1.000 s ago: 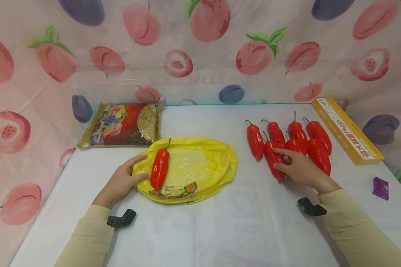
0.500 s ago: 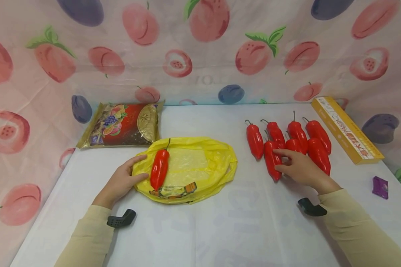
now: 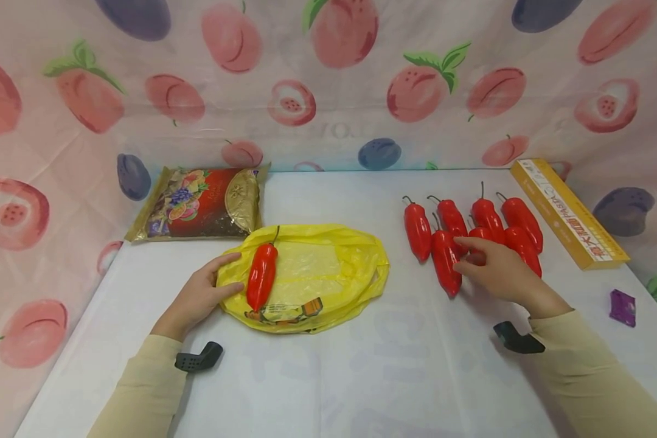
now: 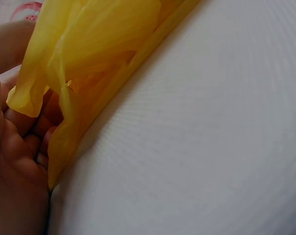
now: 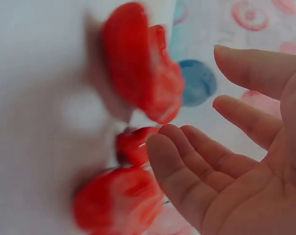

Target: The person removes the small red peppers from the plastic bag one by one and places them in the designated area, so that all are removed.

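Note:
A yellow plastic bag (image 3: pixel 306 261) lies flattened in the middle of the head view, a red pepper (image 3: pixel 262 277) on its left part. My left hand (image 3: pixel 199 298) holds the bag's left edge; in the left wrist view, yellow plastic (image 4: pixel 99 44) lies against its curled fingers. Over on the right, my right hand (image 3: pixel 498 271) hovers close beside the nearest red pepper (image 3: pixel 446 263) of a group, fingers spread and holding nothing. In the right wrist view the hand's fingers (image 5: pixel 177 171) reach towards blurred red peppers (image 5: pixel 128 54); whether they touch cannot be told.
Behind the bag lies a red and gold packet (image 3: pixel 208 204). Several more red peppers (image 3: pixel 418 231) lie clustered on the white table (image 3: pixel 361 377). A yellow pasta box (image 3: pixel 569 213) and a small purple packet (image 3: pixel 623 308) are at the right. A fruit-print cloth (image 3: pixel 339 97) hangs behind.
The nearest pepper's lower end has shifted slightly left. My right hand has drawn a little to the right, its fingers spreading. The left hand has stayed in place.

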The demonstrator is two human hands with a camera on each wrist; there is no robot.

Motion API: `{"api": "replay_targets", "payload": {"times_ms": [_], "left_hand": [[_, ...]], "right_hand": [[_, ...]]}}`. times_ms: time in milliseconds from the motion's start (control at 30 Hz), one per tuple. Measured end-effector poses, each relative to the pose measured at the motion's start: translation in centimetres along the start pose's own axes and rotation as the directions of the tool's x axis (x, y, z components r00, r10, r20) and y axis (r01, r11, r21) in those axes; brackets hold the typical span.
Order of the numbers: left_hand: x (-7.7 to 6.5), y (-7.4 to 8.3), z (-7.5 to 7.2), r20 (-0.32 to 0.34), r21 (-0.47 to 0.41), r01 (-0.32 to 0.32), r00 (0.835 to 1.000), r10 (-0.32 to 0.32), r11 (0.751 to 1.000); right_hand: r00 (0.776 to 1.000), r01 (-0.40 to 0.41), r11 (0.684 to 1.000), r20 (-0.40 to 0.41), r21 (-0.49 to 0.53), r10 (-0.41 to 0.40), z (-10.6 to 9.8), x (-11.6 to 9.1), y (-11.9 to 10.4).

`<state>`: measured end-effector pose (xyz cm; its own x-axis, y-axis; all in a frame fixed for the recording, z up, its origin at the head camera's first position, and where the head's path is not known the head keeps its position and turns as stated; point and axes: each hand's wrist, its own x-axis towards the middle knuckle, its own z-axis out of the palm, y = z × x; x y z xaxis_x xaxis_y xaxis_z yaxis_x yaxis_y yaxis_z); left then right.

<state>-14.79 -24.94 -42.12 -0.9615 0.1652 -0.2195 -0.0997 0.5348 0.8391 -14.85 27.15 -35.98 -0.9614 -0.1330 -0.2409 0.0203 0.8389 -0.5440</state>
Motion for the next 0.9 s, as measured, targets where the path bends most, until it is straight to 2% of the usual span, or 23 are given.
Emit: {"api": "replay_targets", "payload": {"times_ms": [233, 400, 500, 700, 900], "left_hand": [[0.1, 0.0, -0.1, 0.002, 0.004, -0.011, 1.0, 0.011, 1.0], [0.1, -0.2, -0.1, 0.0, -0.008, -0.019, 1.0, 0.019, 1.0], [0.2, -0.2, 0.0, 0.001, -0.015, -0.021, 1.0, 0.021, 1.0], [0.1, -0.3, -0.1, -0.002, -0.018, -0.024, 1.0, 0.023, 1.0], [0.0, -0.3, 0.0, 0.005, -0.039, -0.032, 0.999, 0.033, 0.999]], "right_hand": [[0.995, 0.087, 0.996, -0.043, 0.008, -0.087, 0.1, 0.1, -3.4], [0.993, 0.111, 0.994, -0.035, 0.019, -0.11, 1.4, 1.1, -5.8], [0.988, 0.15, 0.986, -0.031, 0.077, -0.148, 2.6, 1.7, -7.2], [0.968, 0.243, 0.948, 0.014, 0.204, -0.251, 5.6, 3.2, -10.5], [0.932, 0.331, 0.916, 0.074, 0.227, -0.355, 8.0, 4.4, -13.5]]}}
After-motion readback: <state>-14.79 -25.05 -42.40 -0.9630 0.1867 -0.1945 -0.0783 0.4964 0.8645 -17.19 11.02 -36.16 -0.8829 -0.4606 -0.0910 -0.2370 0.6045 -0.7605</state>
